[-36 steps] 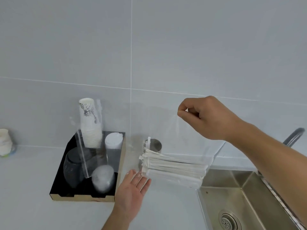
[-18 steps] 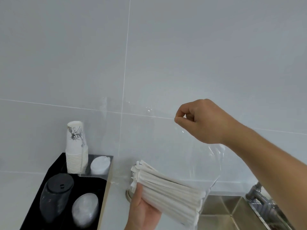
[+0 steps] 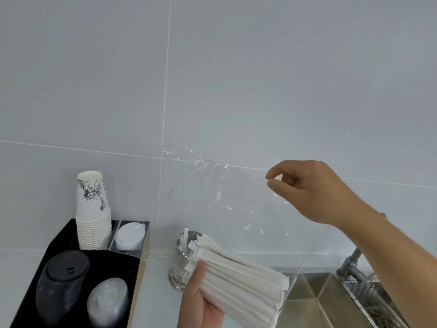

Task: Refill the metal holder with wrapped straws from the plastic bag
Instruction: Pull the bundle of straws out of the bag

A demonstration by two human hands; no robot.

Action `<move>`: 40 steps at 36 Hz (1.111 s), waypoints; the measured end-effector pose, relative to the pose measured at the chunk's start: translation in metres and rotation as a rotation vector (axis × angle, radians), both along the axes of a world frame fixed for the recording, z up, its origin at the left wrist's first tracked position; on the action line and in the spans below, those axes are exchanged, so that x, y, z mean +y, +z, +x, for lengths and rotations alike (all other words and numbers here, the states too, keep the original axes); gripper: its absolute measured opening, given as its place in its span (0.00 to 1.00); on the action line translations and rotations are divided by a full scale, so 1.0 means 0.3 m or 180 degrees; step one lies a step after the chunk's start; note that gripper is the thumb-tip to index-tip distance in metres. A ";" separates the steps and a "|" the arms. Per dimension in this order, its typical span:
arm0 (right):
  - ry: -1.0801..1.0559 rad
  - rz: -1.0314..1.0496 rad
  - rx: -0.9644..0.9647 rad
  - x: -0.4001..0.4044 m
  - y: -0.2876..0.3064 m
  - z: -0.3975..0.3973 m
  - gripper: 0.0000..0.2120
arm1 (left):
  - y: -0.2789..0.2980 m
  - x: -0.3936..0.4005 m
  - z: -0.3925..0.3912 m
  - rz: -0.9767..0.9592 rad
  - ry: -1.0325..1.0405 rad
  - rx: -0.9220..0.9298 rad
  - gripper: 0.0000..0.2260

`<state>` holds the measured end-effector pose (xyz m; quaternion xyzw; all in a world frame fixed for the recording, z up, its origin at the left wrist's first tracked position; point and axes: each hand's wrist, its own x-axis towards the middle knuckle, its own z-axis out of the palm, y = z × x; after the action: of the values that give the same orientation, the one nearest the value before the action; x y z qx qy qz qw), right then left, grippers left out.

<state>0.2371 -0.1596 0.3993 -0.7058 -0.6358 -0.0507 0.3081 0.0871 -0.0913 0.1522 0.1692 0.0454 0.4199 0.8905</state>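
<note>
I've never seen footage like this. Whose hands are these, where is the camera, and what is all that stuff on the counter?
There is no machine here: a person wears one wide-angle camera on the head, looking forward and down at their own hands. The left hand grips a bundle of paper-wrapped straws that sits inside a clear plastic bag. The right hand pinches the bag's upper edge and holds it up. Behind the bundle stands the metal holder, with a few straws in it. On the left, a black tray carries stacked paper cups and lids. At lower right is a steel sink with a tap.
</note>
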 end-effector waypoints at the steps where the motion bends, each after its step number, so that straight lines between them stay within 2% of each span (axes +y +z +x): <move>1: -0.0016 0.0103 0.0134 -0.017 -0.012 0.010 0.03 | 0.004 0.001 -0.001 0.0016 0.0004 -0.0019 0.16; 3: -0.0050 0.0278 0.0416 -0.047 -0.044 0.026 0.04 | 0.021 0.005 -0.005 0.0072 -0.0042 -0.0009 0.17; 5: -0.0173 0.0415 0.0646 -0.067 -0.082 0.038 0.07 | 0.027 0.015 -0.005 0.0092 -0.0099 -0.0006 0.23; 9: -0.0528 0.0723 0.1323 -0.086 -0.169 0.048 0.19 | 0.013 0.046 0.005 -0.0097 -0.0081 0.0034 0.18; 11: -0.0543 0.0781 0.2014 -0.095 -0.223 0.046 0.23 | 0.011 0.055 0.020 -0.0213 -0.0032 0.0087 0.19; 12: -0.0500 0.0753 0.2374 -0.098 -0.255 0.041 0.23 | 0.012 0.061 0.027 -0.0249 -0.0001 0.0137 0.20; 14: -0.0435 0.0644 0.2771 -0.102 -0.312 0.024 0.15 | 0.027 0.065 0.038 -0.0282 0.0064 0.0239 0.22; 16: -0.0401 0.0624 0.2743 -0.100 -0.353 0.002 0.08 | 0.039 0.063 0.054 -0.0297 0.0054 0.0252 0.24; 21: -0.0551 0.1137 0.2597 -0.101 -0.370 -0.004 0.13 | 0.037 0.064 0.067 -0.0316 0.0068 0.0103 0.25; 25: -0.0580 0.1410 0.2523 -0.114 -0.352 0.017 0.12 | 0.013 0.112 0.036 -0.0722 0.0238 -0.0133 0.15; 29: -0.0535 0.1468 0.2681 -0.127 -0.343 0.036 0.10 | -0.016 0.151 0.012 -0.0996 0.0278 -0.0308 0.14; 40: -0.0466 0.1457 0.2533 -0.101 -0.317 0.020 0.11 | -0.066 0.208 0.071 -0.1247 0.0463 -0.0157 0.16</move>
<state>0.2432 -0.1900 0.3043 -0.6273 -0.3891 0.0634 0.6717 0.1083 -0.0288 0.1326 -0.0213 0.1164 0.4703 0.8745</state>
